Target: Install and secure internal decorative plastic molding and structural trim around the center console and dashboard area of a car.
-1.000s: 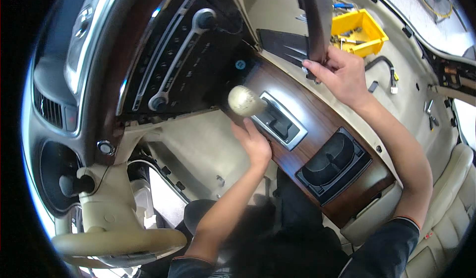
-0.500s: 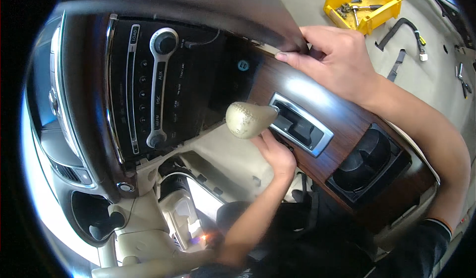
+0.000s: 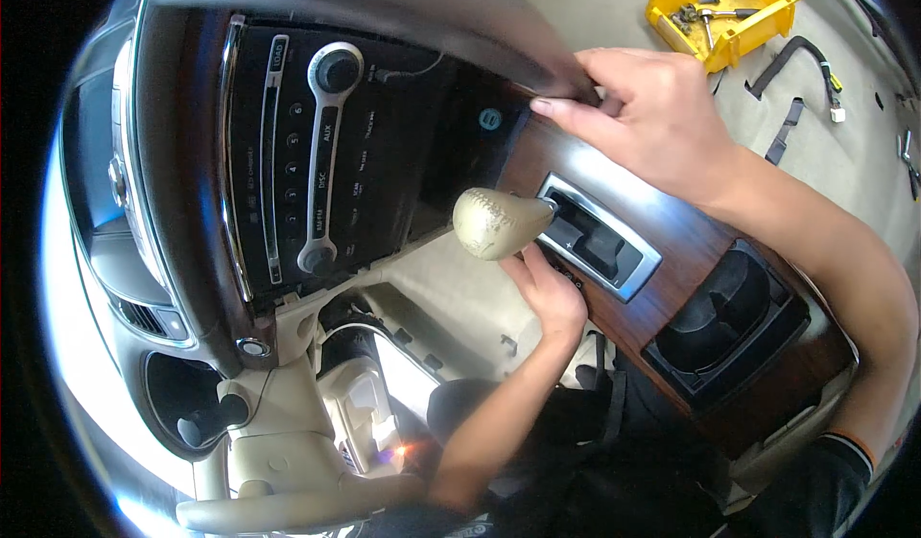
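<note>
A glossy wood-grain console panel lies between my hands, with a silver-framed shifter opening and a black cup holder in it. My right hand is closed on the panel's far front corner, beside the end of a dark trim piece; its thumb rests on top and the fingertips are hidden. Along the panel's opposite edge, my left hand grips from below, its fingers partly out of sight behind the shifter. A worn cream gear knob stands over the opening, touched by neither hand as far as I see.
Left of the panel is a black radio panel with silver knobs. A steering wheel rim is at the lower left. On the beige floor, a yellow bin holds a ratchet and bolts; a black cable lies beside it.
The whole scene has shifted slightly to the right in the picture. Both hands keep about the same places on the panel, which shows no clear movement against the dash.
</note>
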`<state>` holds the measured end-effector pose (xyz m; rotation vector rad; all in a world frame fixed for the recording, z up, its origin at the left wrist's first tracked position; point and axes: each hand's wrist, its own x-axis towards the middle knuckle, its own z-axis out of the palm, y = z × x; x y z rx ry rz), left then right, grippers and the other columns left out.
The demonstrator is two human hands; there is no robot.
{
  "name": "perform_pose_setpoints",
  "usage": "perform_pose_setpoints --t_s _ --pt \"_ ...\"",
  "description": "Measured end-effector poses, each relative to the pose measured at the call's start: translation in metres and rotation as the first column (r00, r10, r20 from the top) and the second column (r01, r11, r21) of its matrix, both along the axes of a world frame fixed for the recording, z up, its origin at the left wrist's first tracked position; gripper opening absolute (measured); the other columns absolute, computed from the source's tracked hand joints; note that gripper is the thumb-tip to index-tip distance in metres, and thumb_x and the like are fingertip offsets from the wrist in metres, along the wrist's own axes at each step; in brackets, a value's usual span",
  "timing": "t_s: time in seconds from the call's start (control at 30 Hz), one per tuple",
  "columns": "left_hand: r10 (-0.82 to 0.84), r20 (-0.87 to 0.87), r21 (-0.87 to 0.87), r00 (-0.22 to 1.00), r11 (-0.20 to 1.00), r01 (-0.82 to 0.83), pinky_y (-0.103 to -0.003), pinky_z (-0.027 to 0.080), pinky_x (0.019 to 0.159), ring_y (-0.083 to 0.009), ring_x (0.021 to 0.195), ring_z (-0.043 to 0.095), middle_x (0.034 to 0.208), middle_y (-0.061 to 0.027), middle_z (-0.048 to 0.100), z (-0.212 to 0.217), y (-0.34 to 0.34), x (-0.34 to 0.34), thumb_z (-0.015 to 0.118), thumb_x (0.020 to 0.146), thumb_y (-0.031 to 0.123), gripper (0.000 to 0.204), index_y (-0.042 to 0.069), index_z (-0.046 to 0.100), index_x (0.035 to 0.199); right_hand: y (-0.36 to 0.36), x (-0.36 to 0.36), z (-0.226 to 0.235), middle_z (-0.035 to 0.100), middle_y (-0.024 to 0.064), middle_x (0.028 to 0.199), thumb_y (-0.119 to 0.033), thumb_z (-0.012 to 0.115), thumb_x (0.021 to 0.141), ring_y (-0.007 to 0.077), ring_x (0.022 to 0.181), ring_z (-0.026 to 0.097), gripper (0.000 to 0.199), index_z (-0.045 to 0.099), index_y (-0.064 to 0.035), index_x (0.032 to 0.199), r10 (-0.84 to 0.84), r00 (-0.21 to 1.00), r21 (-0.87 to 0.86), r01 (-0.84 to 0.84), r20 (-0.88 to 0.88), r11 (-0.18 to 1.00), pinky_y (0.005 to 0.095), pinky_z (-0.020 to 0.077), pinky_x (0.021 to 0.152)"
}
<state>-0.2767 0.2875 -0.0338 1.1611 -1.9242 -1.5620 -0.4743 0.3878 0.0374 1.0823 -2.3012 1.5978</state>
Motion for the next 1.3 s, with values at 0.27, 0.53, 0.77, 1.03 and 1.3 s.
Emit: perform_pose_setpoints --t_s 0.27,0.53,0.77,1.03,1.3 --pt "0.040 0.029 -0.018 0.999 0.999 -0.040 -0.032 0.030 0.101 -0.0217 0.116 0.042 0.127 -0.0166 0.042 0.001 0.000 0.000 0.033 0.100 0.026 0.044 -0.004 0.030 0.132 0.017 -0.008 0.004 0.057 0.0126 0.062 -0.026 0.073 0.074 0.0231 0.053 0.058 0.026 0.064 -0.0020 0.078 0.010 0.997 0.089 -0.017 0.079 0.996 0.0314 0.0447 0.049" --pt "-0.003 0.083 -0.105 0.997 0.994 0.012 -0.034 0.028 0.103 -0.0272 0.120 0.040 0.129 -0.0205 0.041 0.013 0.002 -0.005 0.033 0.101 0.030 0.046 -0.007 0.032 0.128 0.020 -0.017 0.007 0.055 0.0109 0.058 -0.029 0.074 0.074 0.0193 0.048 0.053 0.029 0.064 -0.0020 0.078 0.048 0.998 0.117 -0.052 0.033 0.992 0.0302 0.0410 0.047" --pt "0.042 0.097 -0.184 0.994 0.983 -0.023 -0.037 0.026 0.105 -0.0307 0.122 0.038 0.131 -0.0248 0.040 -0.001 0.006 -0.001 0.036 0.099 0.031 0.051 -0.009 0.030 0.130 0.070 -0.020 0.036 0.054 -0.0068 0.063 -0.029 0.066 0.084 0.0005 0.054 0.043 0.029 0.063 -0.0017 0.091 -0.089 0.879 0.194 -0.004 0.468 0.981 0.0210 0.0319 0.048" --pt "-0.086 0.405 0.006 0.910 0.996 0.091 -0.042 0.031 0.104 -0.0420 0.121 0.044 0.125 -0.0344 0.047 0.034 -0.015 0.005 0.035 0.095 0.045 0.064 -0.012 0.044 0.123 0.134 0.050 0.092 0.036 -0.0106 0.058 -0.030 0.058 0.090 -0.0013 0.045 0.030 0.022 0.051 -0.0152 0.075 -0.166 0.563 0.001 0.282 0.809 0.959 0.0186 0.0221 0.041" --pt "-0.369 0.882 0.001 0.294 0.625 0.780 -0.044 0.049 0.086 -0.0379 0.097 0.061 0.104 -0.0233 0.063 0.048 -0.092 0.081 0.054 0.082 0.028 0.036 -0.002 0.064 0.100 0.142 0.109 0.100 0.035 -0.0115 0.056 -0.027 0.059 0.090 0.0000 0.041 0.027 0.021 0.048 -0.0181 0.074 -0.008 0.465 -0.105 0.217 0.885 0.970 0.0176 0.0204 0.040"
